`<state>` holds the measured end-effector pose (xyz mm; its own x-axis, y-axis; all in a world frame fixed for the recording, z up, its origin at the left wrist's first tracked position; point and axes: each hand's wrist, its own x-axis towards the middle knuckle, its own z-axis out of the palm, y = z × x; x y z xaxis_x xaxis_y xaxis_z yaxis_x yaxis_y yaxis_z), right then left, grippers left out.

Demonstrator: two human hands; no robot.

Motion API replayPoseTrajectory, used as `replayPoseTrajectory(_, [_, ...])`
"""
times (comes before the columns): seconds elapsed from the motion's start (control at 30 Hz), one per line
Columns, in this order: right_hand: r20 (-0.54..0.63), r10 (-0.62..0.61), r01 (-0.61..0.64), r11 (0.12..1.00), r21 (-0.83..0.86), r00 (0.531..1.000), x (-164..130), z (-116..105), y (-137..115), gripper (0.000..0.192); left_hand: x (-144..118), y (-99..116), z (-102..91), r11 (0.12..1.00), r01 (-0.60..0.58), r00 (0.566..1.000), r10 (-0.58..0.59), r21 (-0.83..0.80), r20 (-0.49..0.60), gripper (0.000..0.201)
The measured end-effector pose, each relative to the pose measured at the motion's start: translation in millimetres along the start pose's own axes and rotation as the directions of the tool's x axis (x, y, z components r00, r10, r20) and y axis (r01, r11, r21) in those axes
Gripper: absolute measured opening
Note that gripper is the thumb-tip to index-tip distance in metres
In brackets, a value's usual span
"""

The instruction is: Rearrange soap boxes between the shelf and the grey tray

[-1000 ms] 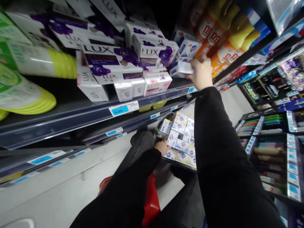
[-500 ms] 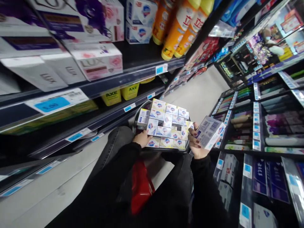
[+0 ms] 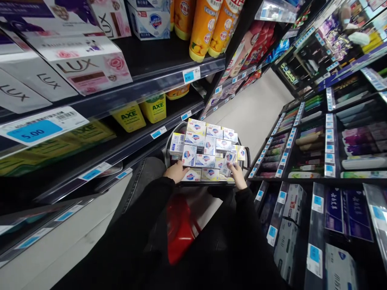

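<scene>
A dark shopping basket (image 3: 248, 158) is heaped with white, blue and yellow soap boxes (image 3: 204, 160), laid in rows and facing several ways. My right hand (image 3: 239, 177) pinches one white soap box (image 3: 229, 162) and holds it tilted over the front right of the pile. At the front left corner, my left hand (image 3: 176, 172) touches the pile beside an upright soap box (image 3: 189, 155); its thumb and fingers are apart, with some fingertips hidden. Below the basket, something red (image 3: 180, 225) lies between my knees, blurred.
To the left, a shelf (image 3: 145, 86) carries LUX soap boxes (image 3: 90, 68) and orange bottles (image 3: 205, 28), with yellow AXE bottles (image 3: 154, 108) underneath. Another shelf rack (image 3: 329, 145) with tubes and boxes stands close on the right. The pale aisle floor (image 3: 252, 106) runs ahead.
My right hand has swung left from outside the basket onto the pile, bringing the soap box with it. My left hand stays at the front left corner. The view has shifted slightly.
</scene>
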<state>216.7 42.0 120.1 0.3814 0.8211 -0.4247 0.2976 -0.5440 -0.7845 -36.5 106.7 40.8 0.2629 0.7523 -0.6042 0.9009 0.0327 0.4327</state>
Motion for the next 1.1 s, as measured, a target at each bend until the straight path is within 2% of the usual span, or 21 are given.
replayPoseTrajectory(0.03, [-0.037,0.058,-0.062,0.988,-0.143,0.998,7.3,2.4,3.4,0.068,0.3,-0.2,0.3,1.0,-0.001,1.0,0.001,-0.002,0.0,0.052])
replayPoseTrajectory(0.1, [-0.111,0.135,-0.167,0.91,-0.379,0.985,19.4,7.9,5.2,0.068,0.5,-0.2,0.4,1.0,-0.003,1.0,0.003,-0.003,0.0,0.052])
replayPoseTrajectory(0.17, [-0.154,0.161,-0.219,0.821,-0.527,0.975,29.0,14.4,3.1,0.068,-0.1,0.3,-0.4,1.0,0.0,1.0,0.0,0.003,0.005,0.051])
replayPoseTrajectory(0.23, [-0.16,0.168,-0.231,0.77,-0.595,0.973,37.4,21.1,0.6,0.067,-1.5,1.1,-1.7,1.0,0.003,1.0,-0.003,0.004,0.018,0.051])
replayPoseTrajectory(0.43, [-0.163,0.081,-0.167,0.763,-0.625,0.983,52.1,36.4,3.4,0.055,-2.6,1.6,-2.2,1.0,0.0,1.0,0.0,-0.008,0.024,0.052])
replayPoseTrajectory(0.53, [-0.146,0.041,-0.124,0.77,-0.626,0.988,49.5,40.6,7.9,0.043,-2.1,1.8,-1.4,1.0,0.008,1.0,-0.008,-0.013,0.025,0.053])
replayPoseTrajectory(0.63, [-0.151,0.013,-0.107,0.77,-0.629,0.988,43.8,41.2,13.3,0.039,-3.0,2.9,-1.8,1.0,0.011,1.0,-0.011,-0.016,0.021,0.052])
replayPoseTrajectory(0.73, [-0.116,-0.022,-0.054,0.787,-0.614,0.993,39.7,36.8,19.0,0.043,-4.3,3.6,-2.3,1.0,0.012,1.0,-0.011,-0.02,0.023,0.051])
replayPoseTrajectory(0.9, [-0.042,-0.074,0.035,0.804,-0.593,0.996,39.6,28.5,26.0,0.074,-3.8,2.6,-2.2,1.0,0.002,1.0,-0.002,-0.022,0.027,0.051])
replayPoseTrajectory(1.1, [-0.061,-0.179,0.11,0.804,-0.584,0.982,37.9,31.5,43.2,0.067,-7.7,4.8,-4.8,0.999,0.015,1.0,-0.015,-0.031,0.012,0.049])
